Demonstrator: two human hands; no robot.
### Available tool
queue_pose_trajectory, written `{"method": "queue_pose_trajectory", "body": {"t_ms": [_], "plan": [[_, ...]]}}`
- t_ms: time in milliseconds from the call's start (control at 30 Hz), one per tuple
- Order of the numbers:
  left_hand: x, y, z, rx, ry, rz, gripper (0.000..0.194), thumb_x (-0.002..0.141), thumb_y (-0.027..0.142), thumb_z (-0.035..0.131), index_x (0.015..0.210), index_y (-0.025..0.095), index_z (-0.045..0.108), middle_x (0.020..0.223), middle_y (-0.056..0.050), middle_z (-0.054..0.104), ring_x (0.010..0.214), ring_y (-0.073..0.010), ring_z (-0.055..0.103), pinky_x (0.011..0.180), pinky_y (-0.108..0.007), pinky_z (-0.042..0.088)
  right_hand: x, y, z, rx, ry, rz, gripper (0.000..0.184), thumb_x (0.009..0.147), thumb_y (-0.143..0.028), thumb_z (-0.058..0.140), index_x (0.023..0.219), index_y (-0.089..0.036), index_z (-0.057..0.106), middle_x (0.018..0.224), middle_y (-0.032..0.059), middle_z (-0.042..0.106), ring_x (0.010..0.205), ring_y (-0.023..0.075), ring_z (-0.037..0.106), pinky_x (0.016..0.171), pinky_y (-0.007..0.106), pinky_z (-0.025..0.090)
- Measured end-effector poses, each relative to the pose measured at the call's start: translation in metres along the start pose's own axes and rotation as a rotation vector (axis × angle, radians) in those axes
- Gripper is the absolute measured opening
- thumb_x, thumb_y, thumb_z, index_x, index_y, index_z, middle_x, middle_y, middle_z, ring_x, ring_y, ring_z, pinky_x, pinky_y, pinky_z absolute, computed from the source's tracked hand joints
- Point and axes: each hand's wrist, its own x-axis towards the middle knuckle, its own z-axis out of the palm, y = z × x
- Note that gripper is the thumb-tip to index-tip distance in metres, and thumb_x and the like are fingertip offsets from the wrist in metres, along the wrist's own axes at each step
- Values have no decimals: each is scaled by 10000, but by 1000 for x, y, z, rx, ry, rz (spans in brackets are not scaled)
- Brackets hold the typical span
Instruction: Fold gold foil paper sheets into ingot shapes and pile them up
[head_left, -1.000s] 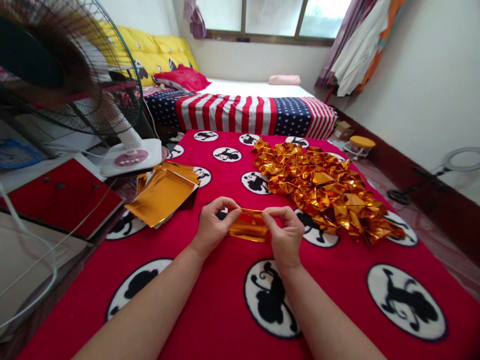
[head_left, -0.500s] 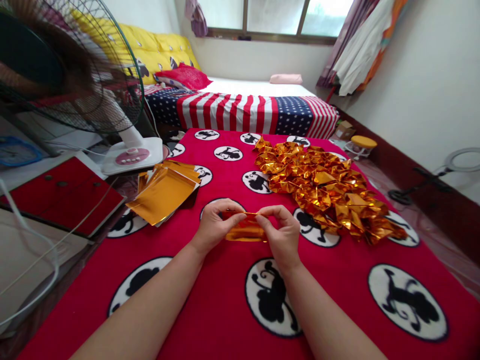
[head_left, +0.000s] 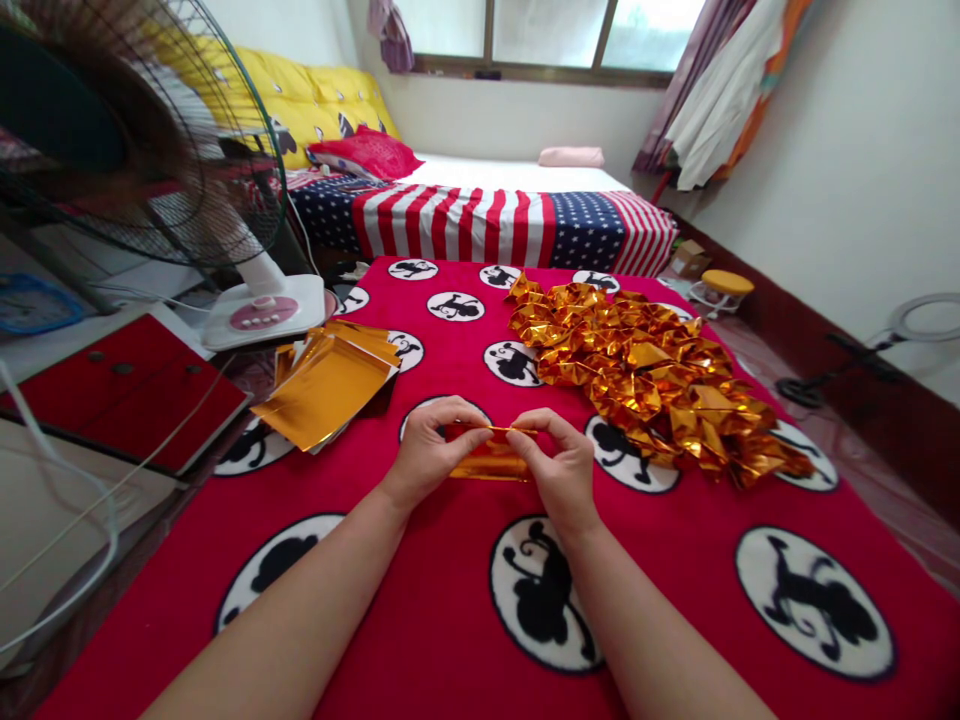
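Both hands meet over the middle of the red cloth point(head_left: 435, 600), pinching one sheet of gold foil paper point(head_left: 491, 465). My left hand point(head_left: 427, 450) grips its upper edge from the left, thumb against fingers. From the right, my right hand point(head_left: 559, 465) pinches the same edge close to the left thumb. The sheet looks partly folded, and its lower part hangs below the thumbs; the fingers hide its ends. On the left lies a stack of flat gold foil sheets point(head_left: 330, 385). A heap of folded gold foil pieces point(head_left: 645, 370) spreads over the cloth on the right.
An electric fan point(head_left: 262, 305) with a wire guard stands at the left, beside a red panel point(head_left: 127, 385) and white cables. Behind the table is a bed with a striped, starred cover point(head_left: 480, 225). A yellow stool point(head_left: 727, 285) and a ring-shaped stand point(head_left: 926, 315) are at the right.
My right hand has shifted slightly left, bringing its thumb nearer the left thumb along the foil edge. My left hand stays almost where it was.
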Motion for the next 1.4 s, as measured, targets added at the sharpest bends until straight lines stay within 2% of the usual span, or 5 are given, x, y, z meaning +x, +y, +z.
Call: {"method": "queue_pose_trajectory", "body": {"t_ms": [233, 600, 933, 1167, 1400], "plan": [[-1, -1, 2, -17, -6, -2, 113, 774, 285, 747, 760, 174, 736, 803, -61, 703, 761, -158, 652, 682, -245, 501, 0, 1, 1, -17, -52, -61, 89, 814, -203, 674, 727, -200, 654, 719, -4, 625, 683, 145, 560, 663, 274, 446], [-2, -6, 0, -106, 102, -196, 265, 730, 369, 776, 886, 156, 745, 876, -75, 759, 793, -187, 694, 752, -268, 548, 1, 4, -2, -38, 79, -149, 68, 823, -186, 677, 762, -213, 660, 773, 4, 637, 714, 154, 576, 681, 293, 459], [0, -3, -1, -79, 90, -164, 210, 767, 367, 734, 803, 162, 765, 831, -73, 762, 806, -200, 695, 776, -277, 542, 1, 5, -2, -32, 93, -148, 61, 823, -195, 676, 766, -214, 666, 783, 9, 645, 730, 162, 590, 696, 300, 467], [0, -2, -2, -81, 96, -163, 165, 771, 330, 729, 767, 167, 750, 797, -59, 752, 776, -190, 687, 729, -266, 540, -1, 6, -3, -90, 13, -71, 85, 851, -231, 644, 770, -207, 641, 727, -8, 620, 681, 148, 556, 666, 283, 438], [0, 1, -1, -52, 70, -110, 170, 778, 333, 723, 745, 167, 739, 782, -59, 746, 753, -182, 680, 722, -262, 537, -1, 3, -5, -221, -41, -143, 124, 867, -254, 616, 749, -218, 633, 728, -2, 639, 698, 161, 574, 701, 304, 431]]}}
